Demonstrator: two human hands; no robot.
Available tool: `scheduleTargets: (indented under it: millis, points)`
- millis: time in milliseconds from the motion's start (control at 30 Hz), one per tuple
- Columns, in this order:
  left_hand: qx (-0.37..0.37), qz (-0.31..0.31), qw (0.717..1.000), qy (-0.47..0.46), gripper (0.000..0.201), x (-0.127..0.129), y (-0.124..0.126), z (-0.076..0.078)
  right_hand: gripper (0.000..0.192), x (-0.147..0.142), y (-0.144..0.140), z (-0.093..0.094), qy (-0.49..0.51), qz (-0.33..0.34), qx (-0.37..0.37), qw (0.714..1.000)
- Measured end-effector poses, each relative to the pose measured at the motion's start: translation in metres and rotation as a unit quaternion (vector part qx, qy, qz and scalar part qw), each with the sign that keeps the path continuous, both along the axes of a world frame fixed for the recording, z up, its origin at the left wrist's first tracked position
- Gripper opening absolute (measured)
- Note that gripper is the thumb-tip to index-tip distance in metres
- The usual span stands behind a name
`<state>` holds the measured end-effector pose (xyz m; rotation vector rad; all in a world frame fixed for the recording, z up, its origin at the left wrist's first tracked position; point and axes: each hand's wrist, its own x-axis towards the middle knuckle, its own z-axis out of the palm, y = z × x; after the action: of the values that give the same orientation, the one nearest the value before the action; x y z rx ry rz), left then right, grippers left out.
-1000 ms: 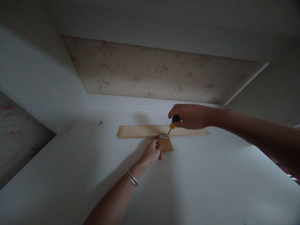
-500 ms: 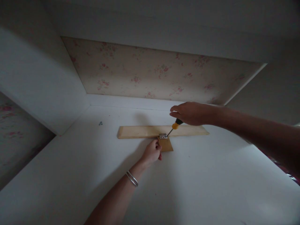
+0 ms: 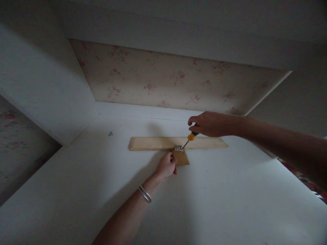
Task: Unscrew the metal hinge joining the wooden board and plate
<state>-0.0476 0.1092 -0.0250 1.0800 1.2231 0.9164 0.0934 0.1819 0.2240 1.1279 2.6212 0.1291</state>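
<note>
From mid-view, a white panel [image 3: 219,200] widens toward six o'clock, a pale wooden slat [image 3: 153,143] lying across it. The right hand [image 3: 208,123], at three o'clock, is closed around a black-and-yellow screwdriver [image 3: 191,136]; the left hand [image 3: 166,166], at six, pinches a small wooden block [image 3: 182,158]. At five, the screwdriver's tip meets a metal hinge [image 3: 178,148] where slat and block adjoin.

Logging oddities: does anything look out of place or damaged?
A small dark thing on the white surface, up and left of the wooden strip, looks stray, being apart from it; too small to identify.
</note>
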Motion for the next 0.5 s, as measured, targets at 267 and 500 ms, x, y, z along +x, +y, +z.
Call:
scheduleTargets:
  millis: [267, 500]
  points:
    - [0.000, 0.020, 1.000, -0.007, 0.017, 0.002, -0.001, 0.000, 0.060, -0.008, -0.003, -0.002, -0.049, -0.058, 0.003, 0.997]
    - [-0.020, 0.019, 1.000, 0.008, 0.017, 0.002, -0.002, 0.008, 0.027, -0.003, -0.005, -0.002, 0.017, 0.054, 0.001, 0.998]
